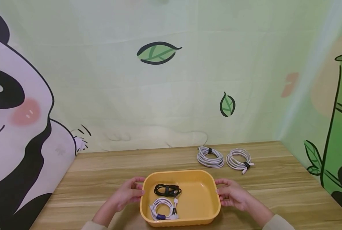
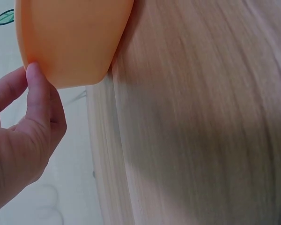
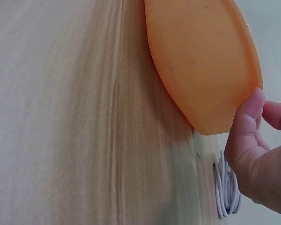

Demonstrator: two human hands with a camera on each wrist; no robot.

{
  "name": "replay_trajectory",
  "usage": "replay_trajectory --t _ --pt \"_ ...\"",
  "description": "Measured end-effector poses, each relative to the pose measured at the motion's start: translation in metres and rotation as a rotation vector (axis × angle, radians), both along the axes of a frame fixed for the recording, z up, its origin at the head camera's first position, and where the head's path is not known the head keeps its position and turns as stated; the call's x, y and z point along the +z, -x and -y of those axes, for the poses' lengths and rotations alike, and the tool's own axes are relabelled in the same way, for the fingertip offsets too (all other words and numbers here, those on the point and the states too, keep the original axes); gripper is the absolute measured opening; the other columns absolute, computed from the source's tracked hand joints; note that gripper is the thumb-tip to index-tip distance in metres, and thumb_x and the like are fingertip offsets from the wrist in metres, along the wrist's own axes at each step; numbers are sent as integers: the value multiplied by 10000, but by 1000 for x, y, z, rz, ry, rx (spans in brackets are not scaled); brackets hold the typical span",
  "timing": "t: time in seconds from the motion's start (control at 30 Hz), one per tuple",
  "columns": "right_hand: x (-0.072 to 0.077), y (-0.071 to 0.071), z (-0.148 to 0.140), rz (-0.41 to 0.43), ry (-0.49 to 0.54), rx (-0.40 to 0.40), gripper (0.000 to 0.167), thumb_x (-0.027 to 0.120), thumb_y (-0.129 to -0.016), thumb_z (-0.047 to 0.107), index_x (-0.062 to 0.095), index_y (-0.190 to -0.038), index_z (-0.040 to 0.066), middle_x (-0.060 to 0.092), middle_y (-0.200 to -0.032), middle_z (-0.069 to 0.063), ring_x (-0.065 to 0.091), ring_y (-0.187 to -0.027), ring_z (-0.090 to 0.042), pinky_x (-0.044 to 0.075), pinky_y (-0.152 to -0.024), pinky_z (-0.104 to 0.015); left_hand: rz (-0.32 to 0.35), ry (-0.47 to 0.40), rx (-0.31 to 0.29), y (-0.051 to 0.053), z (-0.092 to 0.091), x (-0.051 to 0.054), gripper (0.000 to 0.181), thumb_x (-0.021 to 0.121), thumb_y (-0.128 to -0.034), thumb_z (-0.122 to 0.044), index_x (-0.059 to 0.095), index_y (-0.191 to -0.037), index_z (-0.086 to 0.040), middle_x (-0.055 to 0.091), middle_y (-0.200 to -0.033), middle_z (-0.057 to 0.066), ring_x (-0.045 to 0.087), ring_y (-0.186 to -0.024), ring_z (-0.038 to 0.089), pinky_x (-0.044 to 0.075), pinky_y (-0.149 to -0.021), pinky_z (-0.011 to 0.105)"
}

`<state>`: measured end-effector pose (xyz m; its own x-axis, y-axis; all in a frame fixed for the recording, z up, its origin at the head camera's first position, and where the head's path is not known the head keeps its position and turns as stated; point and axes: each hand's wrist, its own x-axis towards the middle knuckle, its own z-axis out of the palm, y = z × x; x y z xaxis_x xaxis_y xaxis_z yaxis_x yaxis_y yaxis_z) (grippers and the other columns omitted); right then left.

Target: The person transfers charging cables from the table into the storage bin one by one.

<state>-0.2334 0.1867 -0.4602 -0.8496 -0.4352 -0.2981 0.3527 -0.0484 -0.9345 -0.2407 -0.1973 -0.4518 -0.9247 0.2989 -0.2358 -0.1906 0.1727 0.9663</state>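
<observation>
A yellow-orange plastic tray [image 1: 198,204] is at the front of the table, held from both sides. My left hand [image 1: 127,193] pinches its left rim, the thumb and index fingertip meeting the edge in the left wrist view. On the opposite side my right hand [image 1: 232,195] grips the right rim in the same way. Inside the tray's left half lies a black cable [image 1: 167,190], bundled with a strap. Nearer to me in the tray is a coiled white cable [image 1: 162,200] with a blue connector [image 1: 161,217]. Whether the tray's base touches the table I cannot tell.
Two grey-white cable coils [image 1: 212,163], each with a black strap, lie behind the tray to the right. The wooden table [image 1: 102,182] ends at a printed cloth backdrop [image 1: 116,95] with a panda and leaves. Another cloth panel stands at the right.
</observation>
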Motion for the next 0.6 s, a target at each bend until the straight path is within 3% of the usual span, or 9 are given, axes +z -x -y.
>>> replay_trajectory --t 0.6 --pt "1 1 1 -8 -17 -8 494 518 -792 28 294 -1221 -71 574 -690 5 554 -593 -80 498 -529 -208 -8 -8 7 0 0 -1 537 560 -789 30 325 -1270 62 441 -870 46 497 -744 128 485 -647 251"
